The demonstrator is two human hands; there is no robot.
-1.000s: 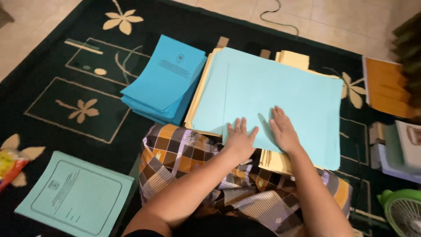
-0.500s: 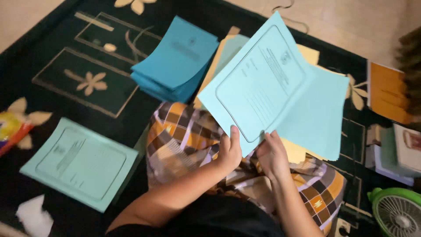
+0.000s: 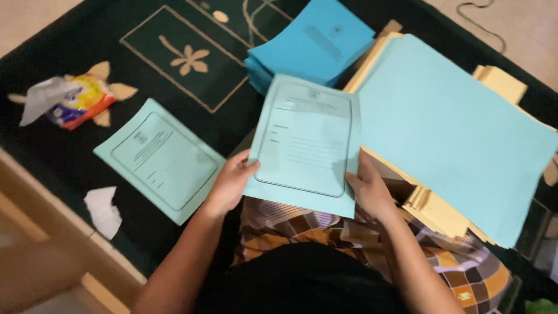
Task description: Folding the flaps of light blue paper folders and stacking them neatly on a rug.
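The pale teal paper booklet cover with a printed rounded frame (image 3: 305, 142), which half a second ago was swung up and open at an angle, now sits folded flat and face up above the lap — the left hand (image 3: 231, 183) pinches its left edge, the right hand (image 3: 367, 189) grips its right edge. To its right lies the large pale teal sheet (image 3: 459, 134) over cream paper stacks (image 3: 433, 209); behind it the stack of bright blue booklets (image 3: 314, 43), and left on the dark green patterned rug (image 3: 174, 52) — a second pale teal cover (image 3: 160, 158).
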